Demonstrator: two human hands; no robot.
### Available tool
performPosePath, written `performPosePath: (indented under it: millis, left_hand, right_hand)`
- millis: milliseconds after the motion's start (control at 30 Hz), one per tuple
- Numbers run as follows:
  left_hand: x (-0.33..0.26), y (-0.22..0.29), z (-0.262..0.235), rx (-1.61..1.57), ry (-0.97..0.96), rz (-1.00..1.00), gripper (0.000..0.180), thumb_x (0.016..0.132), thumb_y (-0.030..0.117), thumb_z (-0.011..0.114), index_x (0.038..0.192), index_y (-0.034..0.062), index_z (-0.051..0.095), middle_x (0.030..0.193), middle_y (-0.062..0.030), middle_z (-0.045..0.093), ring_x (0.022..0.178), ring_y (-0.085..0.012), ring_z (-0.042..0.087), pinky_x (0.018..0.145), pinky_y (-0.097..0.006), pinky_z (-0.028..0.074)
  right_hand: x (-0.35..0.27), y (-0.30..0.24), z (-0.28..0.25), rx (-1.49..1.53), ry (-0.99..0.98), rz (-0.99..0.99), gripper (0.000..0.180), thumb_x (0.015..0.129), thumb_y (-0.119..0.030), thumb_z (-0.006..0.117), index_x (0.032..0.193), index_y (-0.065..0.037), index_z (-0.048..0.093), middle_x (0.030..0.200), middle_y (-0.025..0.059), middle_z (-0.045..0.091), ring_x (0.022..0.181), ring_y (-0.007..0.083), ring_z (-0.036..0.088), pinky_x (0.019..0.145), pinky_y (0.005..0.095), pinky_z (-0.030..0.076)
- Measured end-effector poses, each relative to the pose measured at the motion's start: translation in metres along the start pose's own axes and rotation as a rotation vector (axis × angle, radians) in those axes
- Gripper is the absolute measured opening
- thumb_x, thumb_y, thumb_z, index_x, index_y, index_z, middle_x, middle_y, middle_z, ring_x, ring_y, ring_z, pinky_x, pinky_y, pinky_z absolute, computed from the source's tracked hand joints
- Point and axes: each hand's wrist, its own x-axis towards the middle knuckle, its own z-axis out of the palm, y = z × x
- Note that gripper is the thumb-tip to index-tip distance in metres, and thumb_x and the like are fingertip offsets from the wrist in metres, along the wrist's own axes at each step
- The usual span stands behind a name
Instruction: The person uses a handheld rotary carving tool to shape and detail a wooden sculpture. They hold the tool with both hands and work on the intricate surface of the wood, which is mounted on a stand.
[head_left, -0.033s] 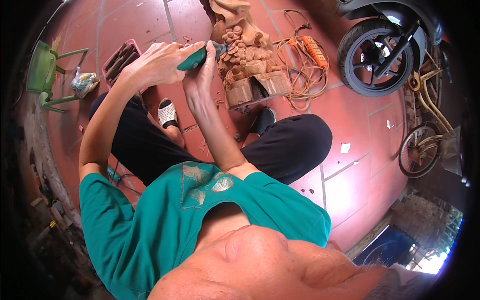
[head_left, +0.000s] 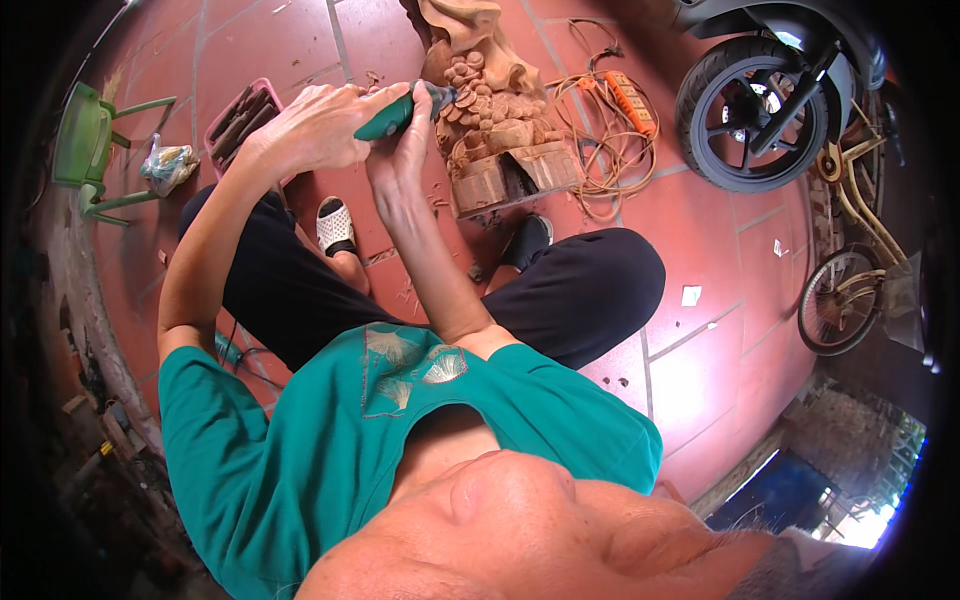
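A green rotary tool [head_left: 386, 121] with a dark nose points right and away from me. Both my hands are closed on it. My left hand [head_left: 318, 128] grips it from the left, fingers reaching along its top. My right hand [head_left: 400, 158] supports it from below and near the nose, thumb up. At its tip, the nose meets or nearly meets the coin-like discs of a brown wood carving [head_left: 512, 135]; the exact contact is too small to tell. The carving has flowing folds at the top and a thick, rough base, and stands on the floor beyond my feet.
Right of the carving lie an orange power strip [head_left: 628, 103] and coiled orange cord [head_left: 590, 170]. A motorbike wheel [head_left: 752, 115] and a bicycle [head_left: 842, 300] stand at the right. At left are a pink basket [head_left: 215, 135] of dark tools or sticks, a plastic bag [head_left: 168, 165] and a green chair [head_left: 85, 135].
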Motion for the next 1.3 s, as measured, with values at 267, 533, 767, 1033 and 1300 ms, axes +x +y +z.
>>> performPosePath:
  millis: [267,533,767,1033,1300]
  left_hand:
    - [0.01,-0.006,0.009,0.026,0.081,0.044,0.076,0.078,0.01,0.065,0.151,0.0133,0.042,0.104,-0.0268,0.07,0.091,-0.0458,0.068,0.08,-0.052,0.054]
    - [0.011,-0.008,0.015,0.079,0.142,0.077,0.078,0.076,0.008,0.065,0.151,0.0095,0.041,0.106,-0.0249,0.071,0.089,-0.0443,0.069,0.074,-0.051,0.055]
    - [0.014,0.0,0.005,0.068,0.017,0.004,0.08,0.079,0.011,0.066,0.154,0.0134,0.039,0.118,-0.0268,0.068,0.095,-0.0447,0.068,0.081,-0.051,0.055]
    - [0.017,-0.006,0.014,0.086,-0.011,-0.012,0.083,0.079,0.013,0.066,0.156,0.0158,0.037,0.127,-0.0259,0.066,0.103,-0.0437,0.068,0.084,-0.048,0.058]
    - [0.012,-0.011,0.021,0.069,0.139,0.077,0.081,0.075,0.007,0.066,0.152,0.0109,0.042,0.1,-0.0253,0.072,0.084,-0.0442,0.071,0.073,-0.051,0.057]
  right_hand:
    - [0.007,-0.002,0.001,0.017,0.014,0.01,0.045,0.097,-0.053,0.065,0.104,-0.008,0.063,0.098,0.0095,0.068,0.095,0.0222,0.068,0.09,0.0374,0.057]
    - [0.012,-0.004,-0.002,0.039,0.024,0.012,0.042,0.097,-0.05,0.064,0.101,-0.008,0.065,0.095,0.0106,0.071,0.091,0.023,0.07,0.088,0.0378,0.058]
    - [0.014,-0.003,-0.006,0.037,0.033,-0.001,0.042,0.097,-0.051,0.064,0.103,-0.009,0.064,0.097,0.0105,0.071,0.092,0.0235,0.07,0.088,0.0382,0.058]
    - [0.013,-0.003,-0.006,0.055,0.031,-0.007,0.04,0.096,-0.049,0.067,0.103,-0.01,0.062,0.099,0.0103,0.07,0.094,0.0238,0.069,0.089,0.0384,0.058]
    - [0.012,0.0,-0.008,0.044,0.038,-0.01,0.04,0.096,-0.05,0.066,0.103,-0.01,0.062,0.099,0.01,0.07,0.094,0.0236,0.069,0.089,0.039,0.057]
